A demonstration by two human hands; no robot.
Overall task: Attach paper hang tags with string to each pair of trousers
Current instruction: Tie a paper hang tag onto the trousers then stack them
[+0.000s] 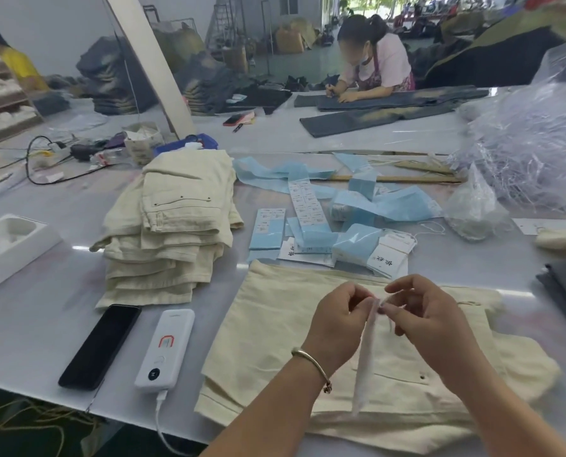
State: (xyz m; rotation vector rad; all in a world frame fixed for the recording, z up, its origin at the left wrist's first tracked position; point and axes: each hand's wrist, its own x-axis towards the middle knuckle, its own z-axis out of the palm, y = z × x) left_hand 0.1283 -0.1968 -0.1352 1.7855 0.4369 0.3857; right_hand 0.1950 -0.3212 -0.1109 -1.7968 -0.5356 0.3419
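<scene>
The fingers (362, 300) of the left hand (336, 324) curl inward and pinch the top edge of a pale paper hang tag (365, 354), which hangs down edge-on and blurred between the two wrists. The fingers (395, 310) of the right hand (430, 321) are also curled, pinching at the same top end of the tag, where a thin string (388, 296) shows faintly; whether the string is threaded through the tag cannot be told. A metal bracelet (311, 359) sits on the left wrist.

Both hands hover above a cream pair of trousers (268, 351) lying flat on the white tabletop (44, 278), near its front edge. Just beyond the trousers lie more white hang tags (388, 255) and blue sticker strips (308, 199). To the left stands a stack of folded cream trousers (173, 225), and in front of it a black phone (100, 346) lies beside a white power bank (164, 347) with a cable plugged in. At the right is a heap of clear plastic bags (532, 133). Across the tabletop another person (377, 61) leans over dark trousers (374, 118).
</scene>
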